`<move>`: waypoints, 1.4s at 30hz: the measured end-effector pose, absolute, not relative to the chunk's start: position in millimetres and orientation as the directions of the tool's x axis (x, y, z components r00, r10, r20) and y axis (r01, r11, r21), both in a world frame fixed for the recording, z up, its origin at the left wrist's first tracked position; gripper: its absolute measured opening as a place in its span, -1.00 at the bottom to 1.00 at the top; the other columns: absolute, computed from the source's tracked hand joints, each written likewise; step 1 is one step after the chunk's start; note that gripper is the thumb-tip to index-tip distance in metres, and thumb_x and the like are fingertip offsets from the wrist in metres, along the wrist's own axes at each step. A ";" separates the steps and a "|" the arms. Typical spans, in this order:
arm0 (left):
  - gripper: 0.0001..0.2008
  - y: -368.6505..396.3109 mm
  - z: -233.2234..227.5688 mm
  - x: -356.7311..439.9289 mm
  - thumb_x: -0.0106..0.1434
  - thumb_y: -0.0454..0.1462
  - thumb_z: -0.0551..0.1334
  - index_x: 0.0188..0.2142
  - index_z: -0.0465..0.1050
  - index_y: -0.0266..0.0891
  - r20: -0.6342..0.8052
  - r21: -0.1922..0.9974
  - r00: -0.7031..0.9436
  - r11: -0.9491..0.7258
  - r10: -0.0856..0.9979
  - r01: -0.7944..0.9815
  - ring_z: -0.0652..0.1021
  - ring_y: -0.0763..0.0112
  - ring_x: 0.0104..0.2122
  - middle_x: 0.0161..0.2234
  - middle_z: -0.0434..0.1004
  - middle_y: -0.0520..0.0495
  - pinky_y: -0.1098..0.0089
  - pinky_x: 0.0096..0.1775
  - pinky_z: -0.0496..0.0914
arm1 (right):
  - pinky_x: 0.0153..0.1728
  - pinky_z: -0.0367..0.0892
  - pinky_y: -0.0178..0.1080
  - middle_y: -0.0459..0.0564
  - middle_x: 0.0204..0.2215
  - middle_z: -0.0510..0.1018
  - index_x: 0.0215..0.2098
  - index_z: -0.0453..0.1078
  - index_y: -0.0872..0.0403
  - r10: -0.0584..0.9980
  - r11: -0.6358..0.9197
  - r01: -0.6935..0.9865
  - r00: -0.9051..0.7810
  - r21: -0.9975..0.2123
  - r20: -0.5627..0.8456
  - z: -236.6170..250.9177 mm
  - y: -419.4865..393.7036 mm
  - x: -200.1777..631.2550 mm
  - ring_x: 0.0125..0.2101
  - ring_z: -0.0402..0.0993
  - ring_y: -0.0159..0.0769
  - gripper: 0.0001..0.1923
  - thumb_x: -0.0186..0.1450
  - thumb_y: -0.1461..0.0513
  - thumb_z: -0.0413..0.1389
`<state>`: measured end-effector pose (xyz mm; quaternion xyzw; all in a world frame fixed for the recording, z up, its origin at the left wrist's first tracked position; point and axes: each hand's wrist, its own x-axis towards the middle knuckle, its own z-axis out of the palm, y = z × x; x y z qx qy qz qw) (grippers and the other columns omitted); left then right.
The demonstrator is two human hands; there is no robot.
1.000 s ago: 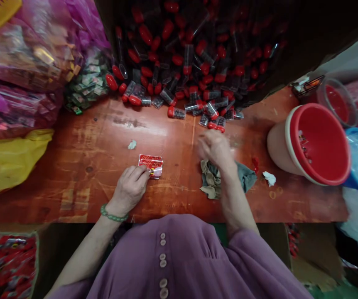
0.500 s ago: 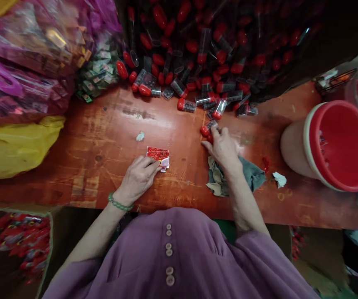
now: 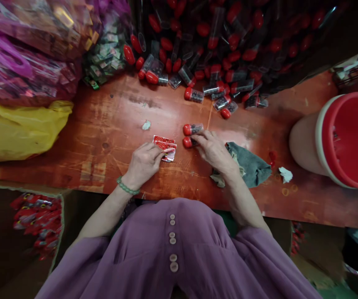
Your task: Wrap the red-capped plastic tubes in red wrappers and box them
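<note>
My left hand (image 3: 143,164) rests on the wooden table (image 3: 104,137), its fingers pressing on a small stack of red printed packets (image 3: 165,146). My right hand (image 3: 213,149) lies palm down just right of them, fingertips on two clear tubes with red caps (image 3: 191,135), one above the other. A large heap of the same red-capped tubes (image 3: 210,54) is piled along the far edge of the table. A grey-green cloth (image 3: 249,168) lies under my right wrist.
A red-lined bucket (image 3: 344,139) lies tipped at the right. Yellow (image 3: 17,128) and pink plastic bags (image 3: 20,45) of packets fill the left. A box of red items (image 3: 38,220) sits below the table's left edge. Paper scraps (image 3: 285,174) lie on the wood.
My right hand reached to the tube heap and drew two tubes back toward the packets. My left hand stayed on the packets. The view shifted down and left.
</note>
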<state>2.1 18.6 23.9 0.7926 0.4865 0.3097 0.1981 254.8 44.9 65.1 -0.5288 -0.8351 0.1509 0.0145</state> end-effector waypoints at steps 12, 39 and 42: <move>-0.91 8.1 37.7 -5.5 0.15 -0.25 0.41 -0.39 0.60 -0.23 0.328 0.838 0.127 -0.351 0.936 0.417 0.57 0.47 -0.43 -0.42 0.64 -0.02 0.46 -0.34 0.45 | -0.06 0.36 -0.01 0.12 -0.09 0.55 0.06 0.35 0.08 0.940 0.305 0.810 -0.341 -0.501 0.021 48.1 26.7 251.7 -0.11 0.45 -0.11 -0.69 0.48 0.18 -0.13; -0.93 -8.7 31.8 -2.8 0.16 -0.26 0.39 -0.39 0.63 -0.22 0.120 0.939 0.278 -0.200 0.953 0.280 0.59 0.44 -0.44 -0.44 0.64 -0.04 0.44 -0.34 0.46 | -0.16 0.46 -0.15 0.07 -0.22 0.49 0.25 0.24 0.04 0.688 0.494 0.692 -0.681 -0.527 -0.250 91.6 3.0 231.5 -0.23 0.46 -0.22 -0.59 0.48 0.28 -0.14; -0.92 -10.2 30.9 -1.4 0.16 -0.25 0.39 -0.38 0.64 -0.21 0.029 0.963 0.278 -0.101 0.960 0.250 0.60 0.43 -0.43 -0.42 0.66 -0.04 0.43 -0.31 0.46 | -0.15 0.46 -0.15 0.06 -0.24 0.49 0.25 0.26 0.04 0.663 0.470 0.664 -0.700 -0.581 -0.264 90.8 6.3 229.3 -0.25 0.47 -0.23 -0.60 0.49 0.20 -0.13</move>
